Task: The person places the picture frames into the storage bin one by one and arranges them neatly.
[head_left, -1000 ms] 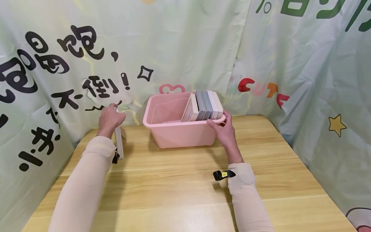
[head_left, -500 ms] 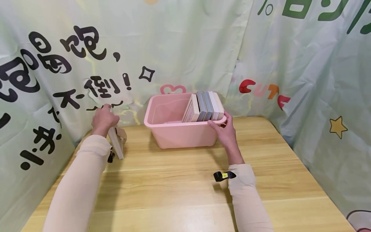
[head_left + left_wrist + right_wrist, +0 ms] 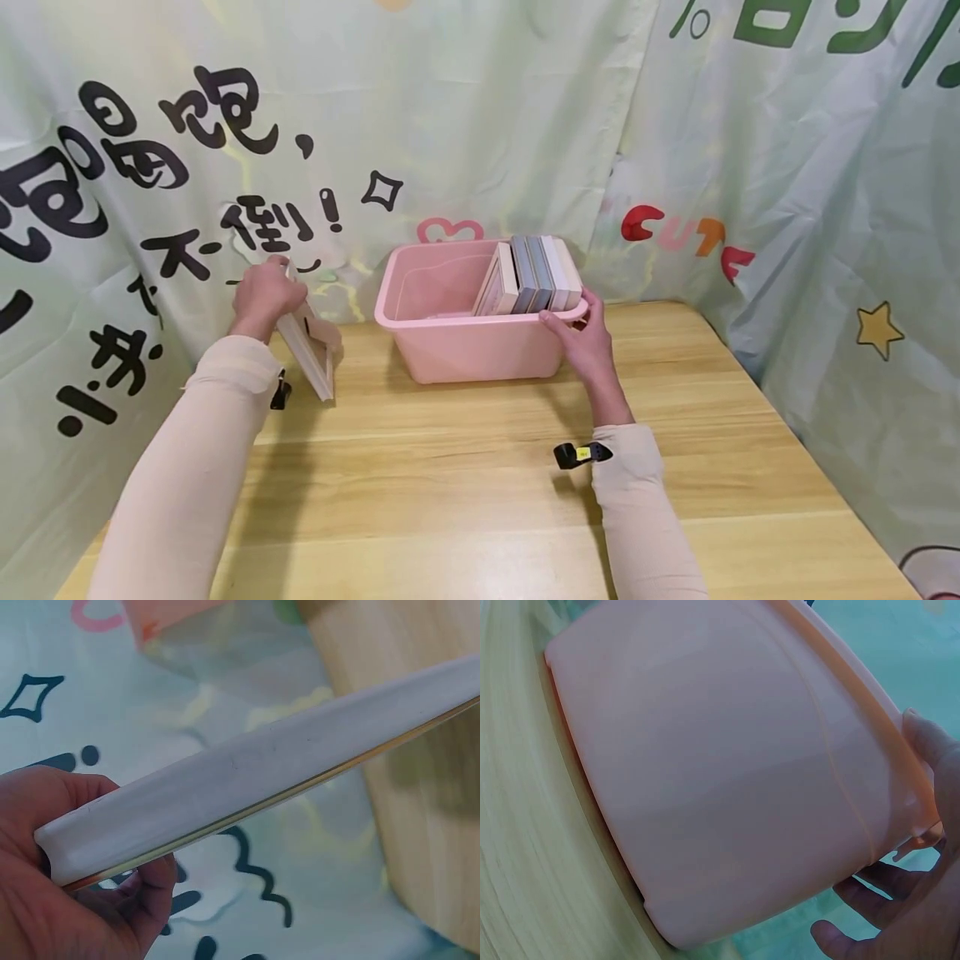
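At the left end of the table my left hand (image 3: 268,296) holds the top of a white-edged photo frame (image 3: 306,357), thumb on one face and fingers on the other. The frame leans, its lower end to the right, and a beige flap like a stand juts from its right side. Whether it touches the table I cannot tell. The left wrist view shows its long white edge (image 3: 247,769) passing between thumb and fingers. My right hand (image 3: 585,346) grips the rim at the right end of a pink plastic bin (image 3: 472,354), thumb over the front rim.
Several flat, upright items with white and blue-grey edges (image 3: 542,279) lean together in the bin's right half. The wooden table (image 3: 450,500) extends toward me. Printed fabric sheets (image 3: 480,108) hang behind it and on both sides.
My left hand has shifted left, and the photo frame has gone from nearly upright to leaning, its lower end swinging right and its flap showing more. The right hand and the bin stay put.
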